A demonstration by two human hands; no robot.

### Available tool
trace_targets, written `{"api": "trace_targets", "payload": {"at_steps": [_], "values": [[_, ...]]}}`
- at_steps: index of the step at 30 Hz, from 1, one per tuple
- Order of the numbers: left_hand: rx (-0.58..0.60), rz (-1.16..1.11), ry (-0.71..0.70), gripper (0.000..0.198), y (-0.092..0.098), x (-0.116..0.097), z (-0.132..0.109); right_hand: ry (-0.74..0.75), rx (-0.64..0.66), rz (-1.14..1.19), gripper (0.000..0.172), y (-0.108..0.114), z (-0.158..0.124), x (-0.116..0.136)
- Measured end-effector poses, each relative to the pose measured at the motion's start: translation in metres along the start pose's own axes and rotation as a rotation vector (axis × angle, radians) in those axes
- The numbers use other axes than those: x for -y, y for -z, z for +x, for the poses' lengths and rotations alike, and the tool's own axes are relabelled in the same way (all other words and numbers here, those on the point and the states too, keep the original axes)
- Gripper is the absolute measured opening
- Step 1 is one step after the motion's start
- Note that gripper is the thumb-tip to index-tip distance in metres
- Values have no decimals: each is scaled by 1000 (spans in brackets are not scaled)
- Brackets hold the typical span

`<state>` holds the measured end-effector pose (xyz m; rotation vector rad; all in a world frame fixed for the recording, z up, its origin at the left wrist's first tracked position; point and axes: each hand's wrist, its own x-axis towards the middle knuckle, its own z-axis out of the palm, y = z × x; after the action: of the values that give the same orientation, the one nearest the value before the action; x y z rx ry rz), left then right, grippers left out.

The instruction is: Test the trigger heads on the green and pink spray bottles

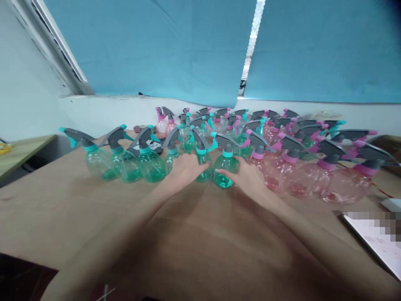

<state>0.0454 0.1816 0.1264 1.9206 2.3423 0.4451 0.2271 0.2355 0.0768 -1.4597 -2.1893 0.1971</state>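
My left hand [187, 169] is closed around the side of a clear green spray bottle [203, 174], its thumb across the front. Just to the right, a second green spray bottle [223, 177] is in the grasp of my right hand [249, 175]. Both bottles stand upright on the table, with grey trigger heads and turquoise collars. Some of my fingers are hidden behind the bottles. Beside my left hand is another green spray bottle [152, 166], one of several in a row. A pink spray bottle [272, 173] stands close by my right hand.
Several more pink and green spray bottles crowd the back right of the brown table [175, 234]. A tablet-like panel [372, 238] lies at the right edge. Blue curtains [150, 50] hang behind, and a wooden side surface [28, 152] is at the left.
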Motion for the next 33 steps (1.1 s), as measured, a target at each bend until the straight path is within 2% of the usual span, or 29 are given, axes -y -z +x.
{"api": "trace_targets", "payload": {"at_steps": [5, 14, 18, 23, 26, 29, 32, 33], "values": [[-11, 93, 4, 54, -3, -2, 2, -37, 31, -2, 83, 6, 0, -10], [28, 114, -23, 64, -8, -16, 5, -50, 10, -21, 82, 11, 3, -29], [113, 64, -81, 63, 2, -13, 4, -34, 12, -25, 82, 14, 1, -34], [277, -62, -215, 58, 24, -1, -1, -29, 19, -11, 84, 13, 0, -34], [374, -131, -282, 50, 35, 2, -7, -23, 26, 4, 92, 13, -4, -31], [475, -183, -307, 45, 42, 1, -15, -26, 17, 18, 102, 24, -15, -28], [532, -235, -357, 52, 47, 1, -23, 20, 16, 79, 87, 42, -33, -26], [498, -247, -363, 56, 48, 2, -25, 50, 36, 110, 78, 47, -40, -26]]}}
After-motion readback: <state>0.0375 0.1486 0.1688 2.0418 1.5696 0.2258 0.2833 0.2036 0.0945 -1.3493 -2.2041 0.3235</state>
